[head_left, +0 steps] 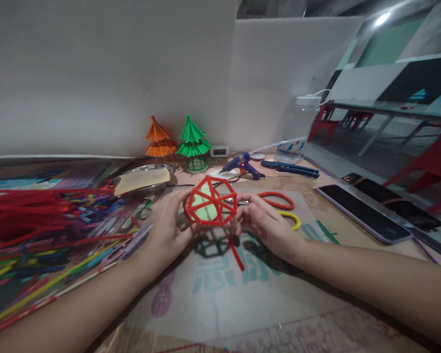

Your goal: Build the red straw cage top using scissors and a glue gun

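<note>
A small domed frame of red pipe cleaners (220, 202), with spokes meeting near its middle and a pale green piece (206, 206) behind them, is raised a little over the table. My left hand (171, 218) grips its left side between thumb and fingers. At its right edge are the curled fingertips of my right hand (260, 220), pinching the rim. Below the frame a short red pipe cleaner (237, 252) slants down; its upper end is hidden near my right fingers. Just beyond my right hand lie scissors with red and yellow handles (277, 198).
Bundles of coloured pipe cleaners (40, 220) crowd the left. An orange paper-like tree (159, 139) and a green one (193, 142) stand by the wall. Behind the frame are a blue glue gun (244, 164), dark blue pliers (290, 169) and a clear bottle (292, 135). A phone (362, 211) lies right.
</note>
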The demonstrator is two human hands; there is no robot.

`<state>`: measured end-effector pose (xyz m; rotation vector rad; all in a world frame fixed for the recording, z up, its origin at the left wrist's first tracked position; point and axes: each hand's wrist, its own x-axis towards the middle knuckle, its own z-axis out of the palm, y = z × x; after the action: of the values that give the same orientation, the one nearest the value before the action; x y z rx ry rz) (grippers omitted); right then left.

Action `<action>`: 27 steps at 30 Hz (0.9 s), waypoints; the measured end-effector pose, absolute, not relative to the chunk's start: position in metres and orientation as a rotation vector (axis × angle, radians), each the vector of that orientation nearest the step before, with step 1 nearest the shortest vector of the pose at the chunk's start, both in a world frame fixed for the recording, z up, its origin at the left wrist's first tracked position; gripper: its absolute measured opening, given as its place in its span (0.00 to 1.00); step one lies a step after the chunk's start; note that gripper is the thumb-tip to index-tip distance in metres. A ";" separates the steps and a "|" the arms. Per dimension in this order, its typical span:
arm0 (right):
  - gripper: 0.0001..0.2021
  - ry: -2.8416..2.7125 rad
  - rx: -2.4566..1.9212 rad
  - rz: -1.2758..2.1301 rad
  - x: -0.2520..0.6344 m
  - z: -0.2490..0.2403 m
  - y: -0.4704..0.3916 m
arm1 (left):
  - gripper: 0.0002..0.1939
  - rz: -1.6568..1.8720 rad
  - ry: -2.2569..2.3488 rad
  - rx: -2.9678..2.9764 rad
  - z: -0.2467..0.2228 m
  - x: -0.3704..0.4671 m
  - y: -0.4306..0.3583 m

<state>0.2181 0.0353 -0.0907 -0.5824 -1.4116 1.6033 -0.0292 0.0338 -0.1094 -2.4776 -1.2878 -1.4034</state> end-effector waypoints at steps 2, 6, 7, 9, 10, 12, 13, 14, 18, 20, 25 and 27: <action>0.21 -1.384 -0.622 1.567 0.218 -0.092 0.040 | 0.29 -1.485 -1.335 -2.497 -0.110 -0.028 0.035; 0.21 -1.349 -0.788 1.476 0.214 -0.093 0.048 | 0.26 -1.535 -1.442 -2.566 -0.109 -0.025 0.034; 0.21 -1.351 -0.827 1.459 0.213 -0.093 0.049 | 0.25 -1.542 -1.461 -2.579 -0.109 -0.025 0.034; 0.20 -1.384 -0.891 1.421 0.210 -0.091 0.049 | 0.26 -1.565 -1.502 -2.588 -0.110 -0.025 0.033; 0.20 -1.413 -0.917 1.399 0.209 -0.090 0.049 | 0.27 -1.558 -1.527 -2.596 -0.110 -0.025 0.033; 0.21 -1.475 -0.953 1.360 0.208 -0.088 0.047 | 0.29 -1.555 -1.552 -2.617 -0.111 -0.026 0.032; 0.21 -1.500 -0.968 1.350 0.207 -0.087 0.046 | 0.29 -1.544 -1.561 -2.629 -0.111 -0.026 0.032; 0.21 -1.519 -0.981 1.345 0.207 -0.086 0.046 | 0.29 -1.541 -1.565 -2.633 -0.110 -0.026 0.032; 0.23 -1.529 -0.980 1.344 0.208 -0.085 0.044 | 0.29 -1.519 -1.560 -2.666 -0.107 -0.026 0.031; 0.23 -1.534 -0.949 1.341 0.209 -0.086 0.044 | 0.29 -1.531 -1.548 -2.689 -0.107 -0.025 0.030; 0.21 -1.523 -0.917 1.312 0.211 -0.087 0.044 | 0.30 -1.544 -1.502 -2.707 -0.114 -0.028 0.033; 0.20 -1.479 -0.932 1.282 0.211 -0.088 0.046 | 0.30 -1.535 -1.458 -2.698 -0.118 -0.029 0.035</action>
<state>0.2107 0.0462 -0.0875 -0.9319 -1.4791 1.2822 -0.0292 0.0347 -0.1178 -2.6982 -1.4583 -1.5345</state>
